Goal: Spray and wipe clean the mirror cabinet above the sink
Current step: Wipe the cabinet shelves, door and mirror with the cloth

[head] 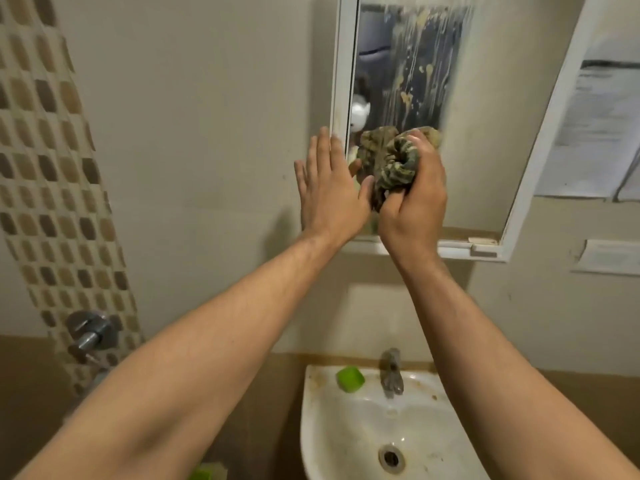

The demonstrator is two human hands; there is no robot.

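The right hand grips a bunched cloth, pressed to the lower left corner of the mirror, whose long axis runs upward. The left hand, fingers straight, lies flat at the frame. Streaked glass opens above and rightward; the frame bounds the left side and bottom.

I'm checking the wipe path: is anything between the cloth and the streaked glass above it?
Nothing visible does. The right hand holds the bunched cloth against the lower left of the mirror, whose streaked part above is bare. The left hand lies flat at the white frame, left of the cloth and out of its upward path.
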